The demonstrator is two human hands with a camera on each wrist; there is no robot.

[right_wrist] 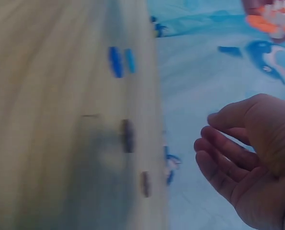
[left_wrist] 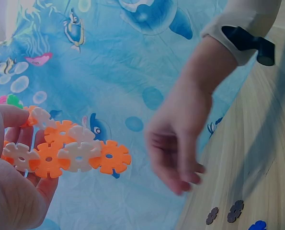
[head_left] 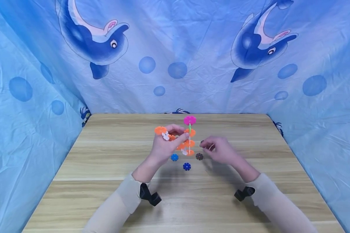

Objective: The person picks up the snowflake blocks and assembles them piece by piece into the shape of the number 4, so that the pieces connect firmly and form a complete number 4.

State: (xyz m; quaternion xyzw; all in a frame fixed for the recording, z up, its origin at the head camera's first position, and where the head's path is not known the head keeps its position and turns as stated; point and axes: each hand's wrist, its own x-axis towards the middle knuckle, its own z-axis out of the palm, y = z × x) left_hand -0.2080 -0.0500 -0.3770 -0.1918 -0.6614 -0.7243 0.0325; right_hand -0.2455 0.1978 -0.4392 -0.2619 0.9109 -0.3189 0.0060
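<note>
My left hand [head_left: 164, 145] grips a toy structure [head_left: 189, 143] built of orange and white snowflake discs, topped by a pink disc [head_left: 190, 120] on a thin green stem. In the left wrist view the chain of orange and white discs [left_wrist: 70, 154] lies against my left fingers [left_wrist: 10, 191]. My right hand [head_left: 207, 146] hovers just right of the structure, fingers loosely curled and holding nothing [right_wrist: 219, 143]. A brown disc [head_left: 199, 156] lies below it, with a second small brown piece [head_left: 202, 142] by its fingertips.
A light blue disc [head_left: 174, 157] and a dark blue disc [head_left: 187, 166] lie on the wooden table [head_left: 105, 161] in front of the structure. A blue dolphin-print cloth [head_left: 175, 48] walls in the back and both sides.
</note>
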